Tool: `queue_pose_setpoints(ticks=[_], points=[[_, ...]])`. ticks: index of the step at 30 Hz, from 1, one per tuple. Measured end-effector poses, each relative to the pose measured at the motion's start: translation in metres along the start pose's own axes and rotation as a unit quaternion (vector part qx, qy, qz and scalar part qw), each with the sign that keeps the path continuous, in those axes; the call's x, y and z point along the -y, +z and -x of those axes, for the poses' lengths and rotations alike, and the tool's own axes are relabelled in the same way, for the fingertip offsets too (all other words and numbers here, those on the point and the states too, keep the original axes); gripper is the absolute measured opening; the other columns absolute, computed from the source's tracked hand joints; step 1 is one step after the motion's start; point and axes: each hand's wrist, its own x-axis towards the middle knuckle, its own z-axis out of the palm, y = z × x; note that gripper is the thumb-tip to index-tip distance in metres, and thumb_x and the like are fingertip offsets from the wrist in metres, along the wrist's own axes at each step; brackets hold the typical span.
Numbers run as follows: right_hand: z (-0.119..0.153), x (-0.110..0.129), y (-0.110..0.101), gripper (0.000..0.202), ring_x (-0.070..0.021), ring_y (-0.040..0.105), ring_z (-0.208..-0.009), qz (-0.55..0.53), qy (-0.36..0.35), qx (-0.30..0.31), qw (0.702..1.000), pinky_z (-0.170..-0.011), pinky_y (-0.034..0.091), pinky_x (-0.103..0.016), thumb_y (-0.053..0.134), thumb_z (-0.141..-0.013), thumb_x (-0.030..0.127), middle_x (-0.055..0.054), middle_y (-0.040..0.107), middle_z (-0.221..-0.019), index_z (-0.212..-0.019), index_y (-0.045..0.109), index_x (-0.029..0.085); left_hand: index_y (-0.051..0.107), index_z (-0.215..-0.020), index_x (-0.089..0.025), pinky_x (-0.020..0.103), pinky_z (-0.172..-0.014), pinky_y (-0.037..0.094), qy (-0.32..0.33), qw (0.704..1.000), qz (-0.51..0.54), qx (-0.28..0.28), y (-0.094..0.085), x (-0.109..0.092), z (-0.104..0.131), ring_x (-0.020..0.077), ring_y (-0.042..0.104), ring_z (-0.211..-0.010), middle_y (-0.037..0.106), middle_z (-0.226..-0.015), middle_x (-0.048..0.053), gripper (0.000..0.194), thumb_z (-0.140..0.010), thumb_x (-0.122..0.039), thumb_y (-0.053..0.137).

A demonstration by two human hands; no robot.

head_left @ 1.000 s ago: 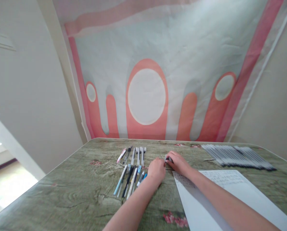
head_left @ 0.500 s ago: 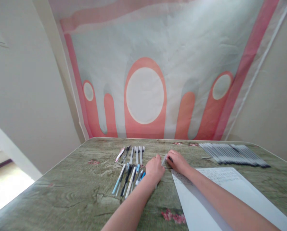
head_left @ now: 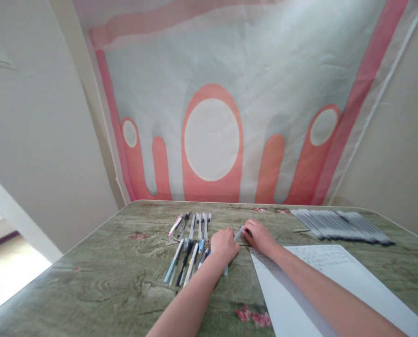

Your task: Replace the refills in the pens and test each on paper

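Both hands meet above the table at a slim, translucent pen (head_left: pixel 238 233). My left hand (head_left: pixel 224 245) is closed, with its fingertips around the pen's lower end. Opposite it, my right hand (head_left: pixel 258 234) pinches the upper end, and a small dark part shows by its fingers. A row of pens (head_left: pixel 178 262) in light blue, black and white lies left of my left hand, partly hidden by that forearm. Below that hand, the end of another clear, bluish pen (head_left: pixel 226 270) sticks out. My right forearm crosses over a sheet of handwritten paper (head_left: pixel 321 276).
Several clear-barrelled pens (head_left: pixel 199 226) and a pink-and-white pen (head_left: pixel 175 225) lie farther back on the wood-patterned table (head_left: pixel 100 276). A long row of grey pen refills or slim pens (head_left: pixel 340 226) is at the back right. A printed cloth (head_left: pixel 212 61) hangs behind the table.
My left hand has shifted very slightly left, and more of the bluish pen end shows beneath it. Both hands keep their hold on the pen.
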Motion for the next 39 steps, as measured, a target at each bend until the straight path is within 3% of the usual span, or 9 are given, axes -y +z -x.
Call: queue_pose_setpoints(ticks=[4, 8, 14, 18, 23, 27, 30, 36, 39], points=[[0.000, -0.001, 0.001, 0.014, -0.0166, 0.050, -0.080, -0.002, 0.003, 0.000, 1.000, -0.073, 0.038, -0.028, 0.045, -0.082, 0.021, -0.005, 0.055, -0.081, -0.075, 0.056, 0.017, 0.055, -0.100, -0.014, 0.029, -0.075, 0.045, -0.015, 1.000, -0.011, -0.001, -0.005, -0.003, 0.002, 0.0226, 0.061, -0.087, 0.064, -0.091, 0.012, 0.029, -0.072, -0.015, 0.048], [0.001, -0.001, 0.001, 0.014, -0.0162, 0.050, -0.079, -0.002, -0.002, -0.001, 1.000, -0.071, 0.038, -0.027, 0.045, -0.082, 0.022, -0.004, 0.055, -0.080, -0.074, 0.056, 0.018, 0.058, -0.094, -0.016, 0.030, -0.075, 0.045, -0.011, 1.000, 0.013, -0.003, -0.005, 0.001, -0.001, 0.0227, 0.061, -0.087, 0.065, -0.088, 0.011, 0.025, -0.070, -0.014, 0.049], [-0.001, 0.003, -0.001, 0.018, -0.0168, 0.051, -0.079, -0.008, 0.010, -0.026, 1.000, -0.073, 0.038, -0.028, 0.043, -0.084, 0.025, -0.005, 0.055, -0.079, -0.074, 0.056, 0.018, 0.063, -0.088, -0.017, 0.026, -0.072, 0.044, 0.011, 0.987, 0.150, -0.054, 0.003, 0.017, -0.015, 0.0187, 0.061, -0.081, 0.067, -0.084, 0.006, 0.024, -0.065, -0.018, 0.056], [-0.005, 0.011, -0.008, 0.022, -0.0184, 0.051, -0.083, -0.052, 0.030, -0.072, 0.996, -0.077, 0.039, -0.030, 0.041, -0.086, 0.030, -0.005, 0.057, -0.081, -0.078, 0.058, 0.019, 0.064, -0.087, -0.011, 0.022, -0.064, 0.045, 0.001, 0.936, 0.348, -0.056, 0.012, 0.016, -0.026, 0.0139, 0.059, -0.070, 0.067, -0.077, 0.005, 0.025, -0.064, -0.019, 0.059], [-0.010, 0.022, -0.015, 0.026, -0.0180, 0.055, -0.082, -0.217, 0.067, -0.074, 0.971, -0.075, 0.041, -0.029, 0.042, -0.084, 0.036, -0.005, 0.062, -0.084, -0.081, 0.062, 0.018, 0.064, -0.084, -0.009, 0.017, -0.052, 0.041, -0.013, 0.850, 0.525, -0.033, 0.016, 0.007, -0.027, 0.0083, 0.054, -0.054, 0.064, -0.067, 0.003, 0.022, -0.064, -0.014, 0.058], [-0.013, 0.027, -0.014, 0.029, -0.0154, 0.056, -0.070, -0.355, 0.134, -0.015, 0.925, -0.064, 0.043, -0.026, 0.047, -0.080, 0.039, -0.004, 0.064, -0.077, -0.083, 0.064, 0.015, 0.064, -0.082, -0.008, 0.017, -0.049, 0.038, 0.006, 0.806, 0.591, -0.024, 0.012, 0.004, -0.023, 0.0063, 0.049, -0.050, 0.062, -0.062, 0.001, 0.020, -0.064, -0.017, 0.059], [-0.013, 0.030, -0.014, 0.030, -0.0145, 0.056, -0.070, -0.411, 0.150, -0.011, 0.899, -0.063, 0.043, -0.025, 0.049, -0.078, 0.039, -0.003, 0.065, -0.078, -0.086, 0.065, 0.015, 0.065, -0.081, -0.008, 0.017, -0.049, 0.038, 0.006, 0.790, 0.613, -0.017, 0.010, 0.005, -0.022, 0.0062, 0.049, -0.050, 0.061, -0.060, 0.001, 0.021, -0.064, -0.020, 0.061], [-0.012, 0.031, -0.012, 0.028, -0.0146, 0.056, -0.071, -0.443, 0.165, -0.028, 0.881, -0.064, 0.044, -0.026, 0.054, -0.076, 0.040, -0.004, 0.065, -0.079, -0.086, 0.062, 0.015, 0.064, -0.080, -0.007, 0.019, -0.053, 0.042, 0.003, 0.752, 0.658, 0.014, 0.012, 0.007, -0.022, 0.0078, 0.054, -0.052, 0.063, -0.062, 0.003, 0.028, -0.062, -0.027, 0.068], [-0.012, 0.028, -0.012, 0.029, -0.0141, 0.055, -0.068, -0.439, 0.179, -0.055, 0.879, -0.060, 0.044, -0.024, 0.052, -0.077, 0.043, -0.004, 0.062, -0.076, -0.082, 0.059, 0.015, 0.059, -0.083, -0.009, 0.021, -0.059, 0.047, -0.025, 0.706, 0.708, 0.020, 0.014, 0.008, -0.024, 0.0116, 0.061, -0.061, 0.067, -0.071, 0.006, 0.027, -0.066, -0.027, 0.068]])
